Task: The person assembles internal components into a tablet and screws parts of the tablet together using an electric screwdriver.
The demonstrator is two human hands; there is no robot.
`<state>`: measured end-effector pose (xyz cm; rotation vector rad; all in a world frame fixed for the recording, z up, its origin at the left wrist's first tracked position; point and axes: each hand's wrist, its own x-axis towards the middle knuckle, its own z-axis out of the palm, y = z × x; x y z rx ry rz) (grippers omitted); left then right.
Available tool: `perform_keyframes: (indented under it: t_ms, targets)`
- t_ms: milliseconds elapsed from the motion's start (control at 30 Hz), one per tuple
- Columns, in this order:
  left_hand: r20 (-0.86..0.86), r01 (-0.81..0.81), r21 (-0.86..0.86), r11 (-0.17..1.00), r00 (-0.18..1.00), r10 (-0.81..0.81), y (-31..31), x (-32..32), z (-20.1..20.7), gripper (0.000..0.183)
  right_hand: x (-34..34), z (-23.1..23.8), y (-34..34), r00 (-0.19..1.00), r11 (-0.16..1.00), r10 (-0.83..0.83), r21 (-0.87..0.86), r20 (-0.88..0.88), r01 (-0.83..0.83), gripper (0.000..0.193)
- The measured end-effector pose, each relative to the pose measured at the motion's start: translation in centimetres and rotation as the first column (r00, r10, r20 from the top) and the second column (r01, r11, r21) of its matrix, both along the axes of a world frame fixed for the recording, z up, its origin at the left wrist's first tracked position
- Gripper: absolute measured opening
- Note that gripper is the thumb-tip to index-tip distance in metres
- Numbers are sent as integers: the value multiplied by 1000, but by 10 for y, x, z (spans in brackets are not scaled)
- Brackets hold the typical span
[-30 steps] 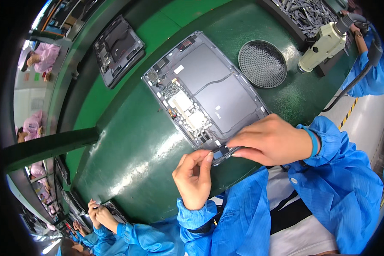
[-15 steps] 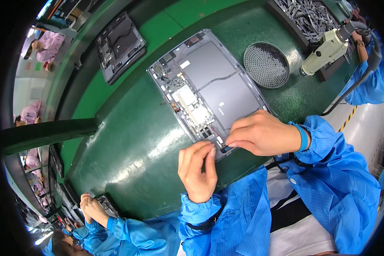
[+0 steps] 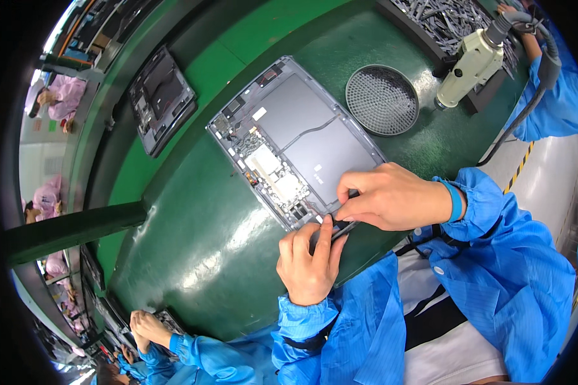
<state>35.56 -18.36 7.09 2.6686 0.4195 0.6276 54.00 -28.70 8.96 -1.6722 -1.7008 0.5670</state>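
An opened laptop base (image 3: 366, 144) lies slanted on the green bench, inner side up. A dark grey battery pack (image 3: 308, 106) with a black cable across it fills much of it, beside a circuit board (image 3: 264, 163) with white patches. At the near corner, my right hand (image 3: 395, 197) is closed, thumb and forefinger pinched over a small dark spot; what they grip is hidden. My left hand (image 3: 307, 264) touches the same corner with its index fingertip. Its thumb stands apart at the near edge, and nothing shows in that hand.
Beyond the laptop's right side sit a round gridded dish (image 3: 384, 101), a pale powered tool (image 3: 472, 67) with a thick hose, and a dark tray (image 3: 417, 35) of metal-grey strips. Another open laptop base (image 3: 162, 102) lies far left. A co-worker's hands (image 3: 149, 330) are at lower left.
My left hand has moved right to the laptop's near corner, its index finger now touching there beside my right fingers. The whole view has shifted slightly.
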Motion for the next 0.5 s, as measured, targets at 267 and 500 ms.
perform_keyframes:
  t_ms: [267, 500]
  targets:
    - [9, 36, 114, 993, 999, -38, -3, 4, -2, 42, 7, -10, 0, 996, 996, -46, 81, 76, 40, 7]
    - [-48, 44, 147, 988, 998, -37, -1, 8, -1, 43, 17, -10, -1, 972, 955, -233, 201, 43, 220, 7]
